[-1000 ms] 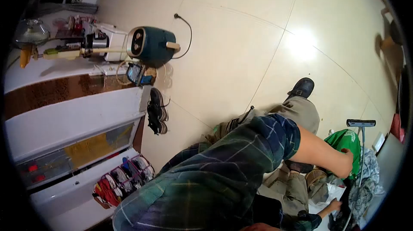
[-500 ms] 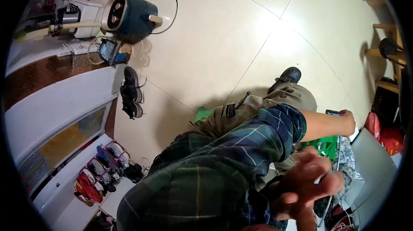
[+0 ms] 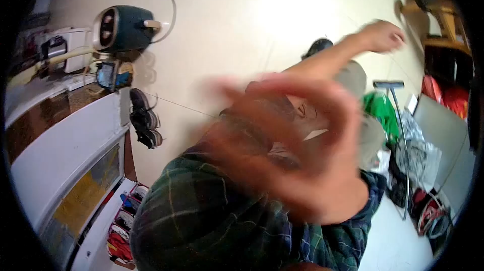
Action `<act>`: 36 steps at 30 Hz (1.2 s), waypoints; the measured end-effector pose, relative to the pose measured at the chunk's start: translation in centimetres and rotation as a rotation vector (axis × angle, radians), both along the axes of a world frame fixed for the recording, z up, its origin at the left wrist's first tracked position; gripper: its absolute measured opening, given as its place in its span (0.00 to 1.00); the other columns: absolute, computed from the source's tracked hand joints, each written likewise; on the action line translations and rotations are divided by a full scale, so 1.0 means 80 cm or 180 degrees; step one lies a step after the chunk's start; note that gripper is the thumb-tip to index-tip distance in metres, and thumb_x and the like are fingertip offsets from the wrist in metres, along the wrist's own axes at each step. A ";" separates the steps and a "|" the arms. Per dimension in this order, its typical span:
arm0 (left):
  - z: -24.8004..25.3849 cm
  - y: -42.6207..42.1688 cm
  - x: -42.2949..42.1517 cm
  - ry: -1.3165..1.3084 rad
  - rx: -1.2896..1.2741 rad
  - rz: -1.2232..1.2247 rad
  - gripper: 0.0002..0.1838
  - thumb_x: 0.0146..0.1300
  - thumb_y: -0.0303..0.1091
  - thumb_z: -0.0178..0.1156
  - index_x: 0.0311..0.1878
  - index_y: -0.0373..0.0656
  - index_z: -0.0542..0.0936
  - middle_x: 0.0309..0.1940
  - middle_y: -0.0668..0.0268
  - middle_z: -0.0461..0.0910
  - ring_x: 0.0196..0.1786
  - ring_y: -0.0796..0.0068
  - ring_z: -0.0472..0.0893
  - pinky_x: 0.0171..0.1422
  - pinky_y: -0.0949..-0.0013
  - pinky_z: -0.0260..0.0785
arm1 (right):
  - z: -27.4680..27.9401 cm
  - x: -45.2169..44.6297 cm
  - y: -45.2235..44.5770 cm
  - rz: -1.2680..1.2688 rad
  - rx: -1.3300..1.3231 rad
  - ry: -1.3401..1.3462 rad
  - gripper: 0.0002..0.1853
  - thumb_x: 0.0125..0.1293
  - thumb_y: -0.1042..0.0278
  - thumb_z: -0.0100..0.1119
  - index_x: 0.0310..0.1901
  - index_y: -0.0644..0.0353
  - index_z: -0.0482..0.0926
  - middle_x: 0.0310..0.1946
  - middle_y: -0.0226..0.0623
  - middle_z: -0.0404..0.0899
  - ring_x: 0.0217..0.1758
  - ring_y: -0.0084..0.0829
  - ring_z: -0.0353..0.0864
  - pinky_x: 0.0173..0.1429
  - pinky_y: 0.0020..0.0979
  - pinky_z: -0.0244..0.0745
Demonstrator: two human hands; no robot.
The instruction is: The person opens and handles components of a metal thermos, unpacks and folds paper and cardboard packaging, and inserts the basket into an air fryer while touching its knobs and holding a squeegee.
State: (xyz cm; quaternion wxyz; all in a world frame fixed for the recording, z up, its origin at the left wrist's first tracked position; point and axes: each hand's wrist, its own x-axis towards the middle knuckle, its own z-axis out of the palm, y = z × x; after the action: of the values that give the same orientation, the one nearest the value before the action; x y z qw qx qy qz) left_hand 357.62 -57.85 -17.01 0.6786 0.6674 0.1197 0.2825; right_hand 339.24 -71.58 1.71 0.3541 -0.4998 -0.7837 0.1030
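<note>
My right hand (image 3: pixel 322 170) is large and smeared by motion close to the camera. Its fingers are curved and apart, and nothing shows between them. Beyond it, my left forearm stretches out to my left hand (image 3: pixel 384 37), raised over the floor by the wooden furniture. The fingers of that hand are curled closed, and what they hold, if anything, is hidden. Below it, apart from the hand, a T-shaped squeegee-like tool (image 3: pixel 405 155) stands head up with a long thin metal handle. Nearest to its head is a green plastic bag (image 3: pixel 380 114).
A dark green air fryer (image 3: pixel 132 29) with its loose cord is on the floor at upper left, with black shoes (image 3: pixel 143 117) below it. Wooden furniture (image 3: pixel 443 13) stands at upper right. Red bags (image 3: pixel 454 102), a grey panel (image 3: pixel 448 140) and clear plastic bags (image 3: pixel 418 157) line the right side.
My left hand has moved up and away from the tool's head, which now stands free of it. My right hand has swung up and left across the view. The camera view has shifted.
</note>
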 end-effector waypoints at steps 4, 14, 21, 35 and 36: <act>-0.198 0.119 -0.263 0.1135 -0.1838 0.1747 0.17 0.67 0.41 0.53 0.54 0.45 0.74 0.50 0.61 0.76 0.47 0.71 0.78 0.47 0.67 0.76 | -0.023 0.157 -0.023 -0.1357 -0.0434 -0.0820 0.04 0.59 0.74 0.56 0.32 0.65 0.78 0.43 0.39 0.76 0.46 0.35 0.73 0.53 0.36 0.67; -0.340 0.211 -0.799 0.3824 -0.1814 0.5384 0.41 0.51 0.56 0.63 0.54 0.25 0.71 0.58 0.40 0.68 0.62 0.51 0.70 0.63 0.61 0.63 | -0.193 0.435 -0.258 -0.3105 -0.1605 -0.1468 0.15 0.72 0.63 0.46 0.43 0.69 0.74 0.36 0.40 0.71 0.40 0.32 0.71 0.50 0.32 0.67; -0.371 0.251 -0.789 0.0472 -0.3365 0.6116 0.36 0.56 0.54 0.62 0.60 0.38 0.66 0.56 0.52 0.70 0.58 0.58 0.72 0.56 0.62 0.69 | -0.193 0.435 -0.158 -0.3367 -0.2336 -0.1772 0.21 0.65 0.60 0.58 0.53 0.67 0.72 0.44 0.56 0.78 0.43 0.41 0.77 0.52 0.37 0.71; -0.459 0.341 -0.582 0.0033 -0.3117 0.5732 0.24 0.60 0.53 0.59 0.51 0.46 0.75 0.57 0.66 0.71 0.60 0.68 0.66 0.57 0.55 0.63 | -0.215 0.419 -0.111 -0.3640 -0.2600 -0.1194 0.13 0.67 0.65 0.57 0.42 0.68 0.80 0.32 0.49 0.81 0.34 0.37 0.77 0.49 0.33 0.72; -0.497 0.353 -0.547 -0.0307 -0.2969 0.5668 0.23 0.59 0.52 0.60 0.51 0.47 0.75 0.57 0.67 0.72 0.59 0.70 0.68 0.56 0.53 0.63 | -0.213 0.428 -0.125 -0.3473 -0.2635 -0.1307 0.13 0.66 0.64 0.56 0.43 0.67 0.80 0.36 0.48 0.81 0.37 0.39 0.77 0.51 0.37 0.70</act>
State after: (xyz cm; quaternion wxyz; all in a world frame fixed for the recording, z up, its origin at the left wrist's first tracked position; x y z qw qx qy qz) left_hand 313.84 -29.60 -56.74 0.4181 -0.0096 0.6461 0.6385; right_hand 373.46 -81.56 -15.36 -0.0184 -0.9233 -0.3694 0.1040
